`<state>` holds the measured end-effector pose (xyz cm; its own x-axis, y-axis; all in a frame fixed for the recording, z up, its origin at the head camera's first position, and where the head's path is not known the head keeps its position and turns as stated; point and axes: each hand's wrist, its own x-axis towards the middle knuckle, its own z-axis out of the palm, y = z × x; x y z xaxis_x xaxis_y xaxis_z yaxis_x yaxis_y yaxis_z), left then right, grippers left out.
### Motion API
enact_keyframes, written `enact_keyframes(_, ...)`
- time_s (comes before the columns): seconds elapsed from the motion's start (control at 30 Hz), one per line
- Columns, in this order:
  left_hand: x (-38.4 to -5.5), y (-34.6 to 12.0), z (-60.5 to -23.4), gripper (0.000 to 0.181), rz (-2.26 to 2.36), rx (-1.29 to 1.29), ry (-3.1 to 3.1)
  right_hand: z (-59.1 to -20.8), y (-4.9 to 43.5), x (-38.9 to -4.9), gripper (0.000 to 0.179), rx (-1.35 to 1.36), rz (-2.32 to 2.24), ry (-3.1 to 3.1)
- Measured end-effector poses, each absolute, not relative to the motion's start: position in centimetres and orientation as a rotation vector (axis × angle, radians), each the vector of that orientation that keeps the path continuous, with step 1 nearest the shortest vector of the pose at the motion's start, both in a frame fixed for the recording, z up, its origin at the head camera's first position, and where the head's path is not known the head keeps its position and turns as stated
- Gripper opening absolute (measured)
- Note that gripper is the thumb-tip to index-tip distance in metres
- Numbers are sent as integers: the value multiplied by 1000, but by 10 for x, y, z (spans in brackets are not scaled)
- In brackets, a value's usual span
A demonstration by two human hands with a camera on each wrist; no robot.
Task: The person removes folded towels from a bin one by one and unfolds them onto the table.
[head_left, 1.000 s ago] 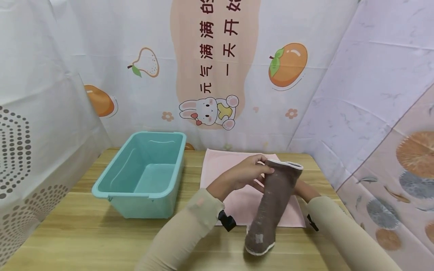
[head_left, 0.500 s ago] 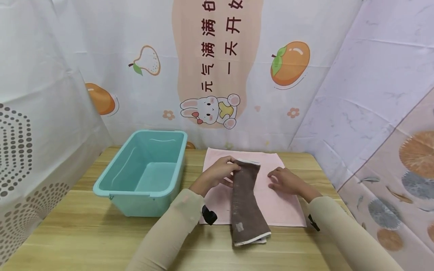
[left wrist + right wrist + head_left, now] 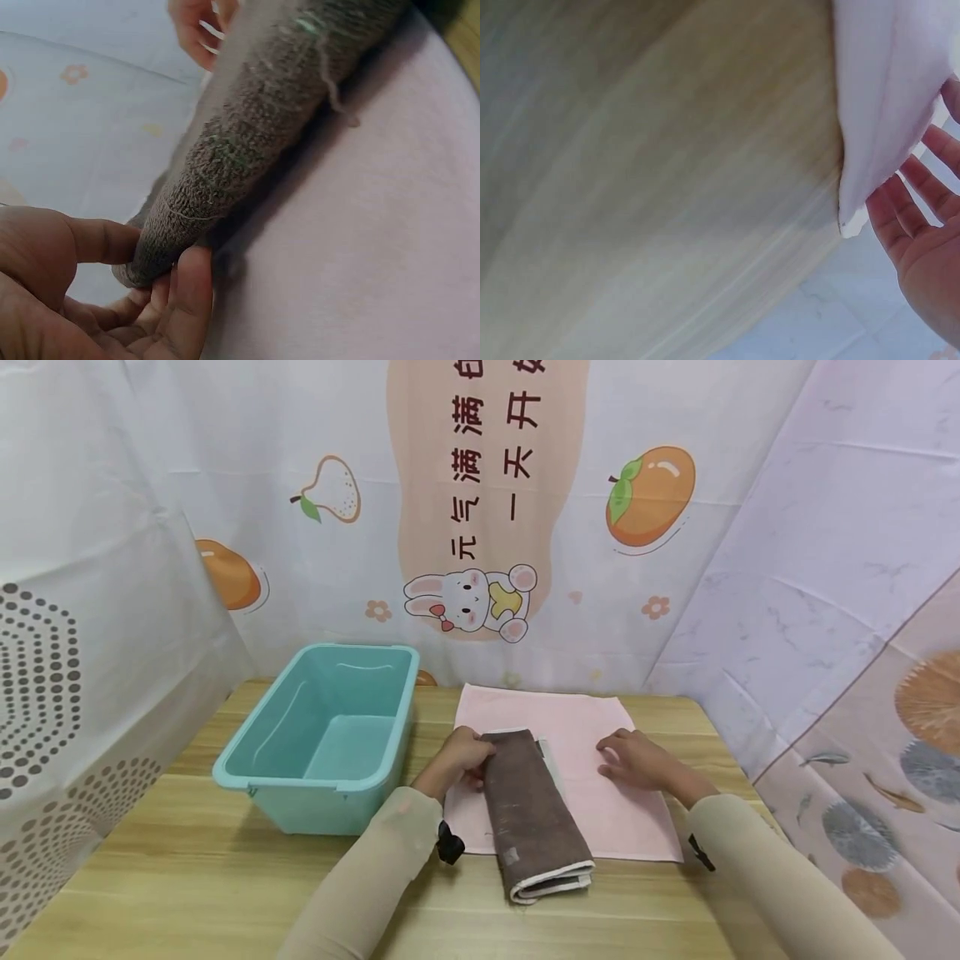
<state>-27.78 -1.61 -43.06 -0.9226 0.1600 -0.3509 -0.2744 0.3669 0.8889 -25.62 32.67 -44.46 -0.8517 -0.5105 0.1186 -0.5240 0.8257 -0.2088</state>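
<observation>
A brown towel point(image 3: 534, 814) with pale edging, folded into a long strip, lies aslant over the pink towel point(image 3: 581, 718) and past its near edge. My left hand point(image 3: 459, 758) pinches its far left corner. In the left wrist view the thumb and fingertips point(image 3: 193, 274) hold the end of the brown towel point(image 3: 247, 127), whose pile looks looped with loose threads. My right hand point(image 3: 643, 766) is over the pink towel's right part, apart from the brown one. Its fingers look relaxed, slightly bent and spread in the right wrist view, holding nothing.
To the left stands a turquoise plastic bin point(image 3: 300, 782) with nothing seen inside. The wooden table point(image 3: 180, 860) ends at printed cloth hangings point(image 3: 330, 568) at the back and sides. Black straps with clips sit at both wrists.
The brown towel was held up by both hands, then lowered onto the pink one. My right hand let go and moved right. My left hand shifted left and nearer, still gripping the towel.
</observation>
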Motion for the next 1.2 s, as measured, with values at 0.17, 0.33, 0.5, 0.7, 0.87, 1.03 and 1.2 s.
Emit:
enact_keyframes(0.17,-276,-16,-436,16,1558,-139,2286,-442,326,-257,34,848,313,-2956)
enact_keyframes(0.33,-270,-18,-435,24,1547,-141,2319,-436,313,-253,34,837,221,-2899)
enact_keyframes(0.5,-258,-22,-430,48,1583,-120,2291,-425,283,-244,31,743,447,-2901)
enact_keyframes(0.7,-242,-24,-429,44,1603,-50,2213,-420,248,-228,34,425,1018,-3063)
enact_keyframes(0.87,-226,-23,-435,32,1620,-10,2129,-423,231,-214,45,67,1517,-3023)
enact_keyframes(1.03,-219,-26,-438,38,1686,5,2051,-424,221,-211,50,-173,1898,-2905)
enact_keyframes(1.2,-222,-33,-445,45,1706,147,2033,-426,218,-211,51,-225,2067,-2824)
